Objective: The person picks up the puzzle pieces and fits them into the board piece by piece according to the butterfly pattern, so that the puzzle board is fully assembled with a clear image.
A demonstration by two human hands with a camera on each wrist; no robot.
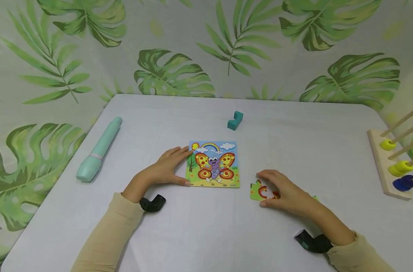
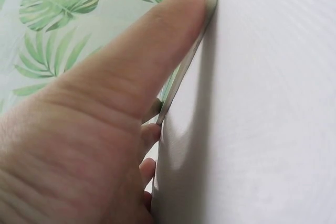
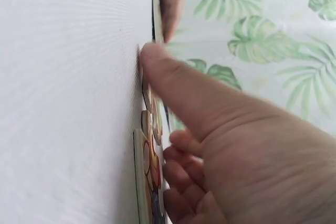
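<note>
A square butterfly picture puzzle [image 1: 213,164] lies flat, bordered by green and blue scenery. My left hand [image 1: 169,168] touches its left edge, thumb at the lower corner and fingers higher up; in the left wrist view, the thumb [image 2: 152,40] rests against the thin board edge. To the right, loose puzzle pieces [image 1: 256,192] with green and red-ringed patches lie partly beneath my right hand [image 1: 284,192]. Its thumb and forefinger stand apart on either side of them. Seen from the right wrist, several pieces [image 3: 140,177] overlap beside the fingers. The palm hides part of the pieces.
A teal notched block [image 1: 235,121] lies behind the puzzle. On the left is a mint-green microphone-shaped object [image 1: 99,151]. At the right edge stands a wooden peg board [image 1: 383,166] with yellow and blue rings. Leaf-patterned cloth [image 1: 172,71] hangs behind the white table [image 1: 199,234].
</note>
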